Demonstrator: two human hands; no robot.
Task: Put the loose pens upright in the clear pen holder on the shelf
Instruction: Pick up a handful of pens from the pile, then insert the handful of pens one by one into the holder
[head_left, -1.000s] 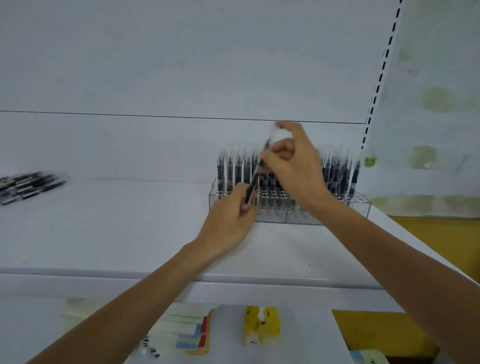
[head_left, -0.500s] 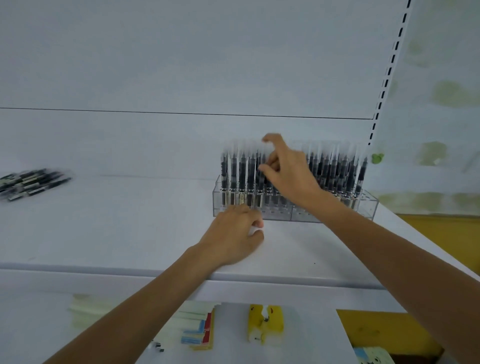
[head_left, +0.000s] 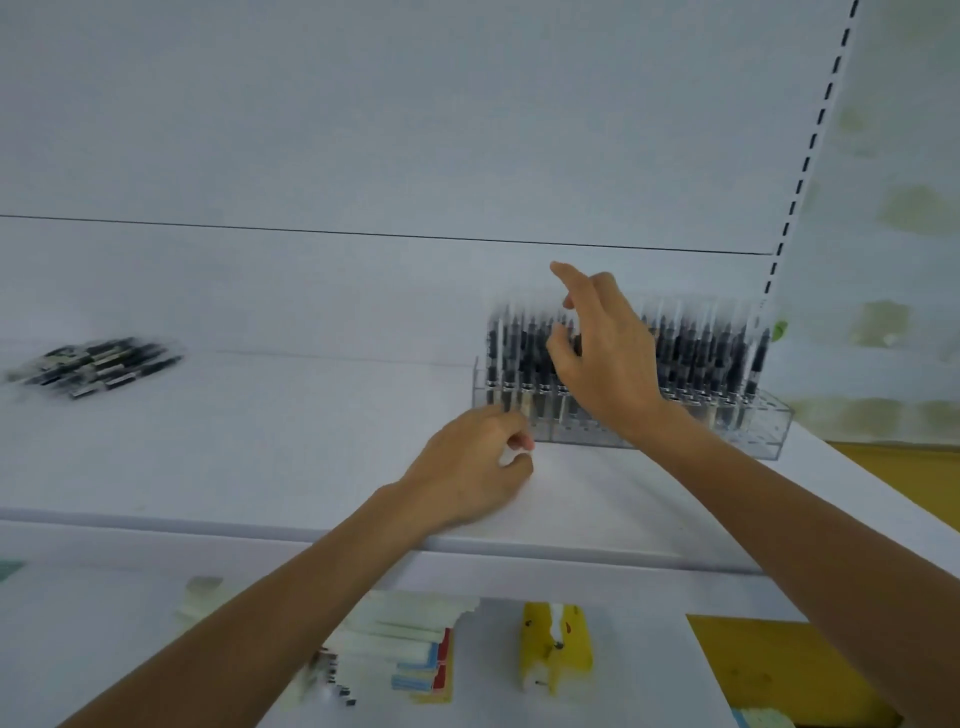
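Flat, cool, even light fills the scene without glare. Only a faint, soft shadow lies on the shelf (head_left: 260, 441) toward 4 o'clock. Motion blur smears the upright pens (head_left: 696, 348) at 3 o'clock and the loose pens (head_left: 98, 364) at 9 o'clock. Straight lines bow near the edges.

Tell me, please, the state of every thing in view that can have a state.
clear pen holder, standing on the shelf, many pens in it
pens in the holder, upright
loose pens, lying flat in a pile at the far left
right hand, fingers spread above the holder, holding nothing
left hand, fingers curled by the holder's front left corner; whether it holds anything cannot be told
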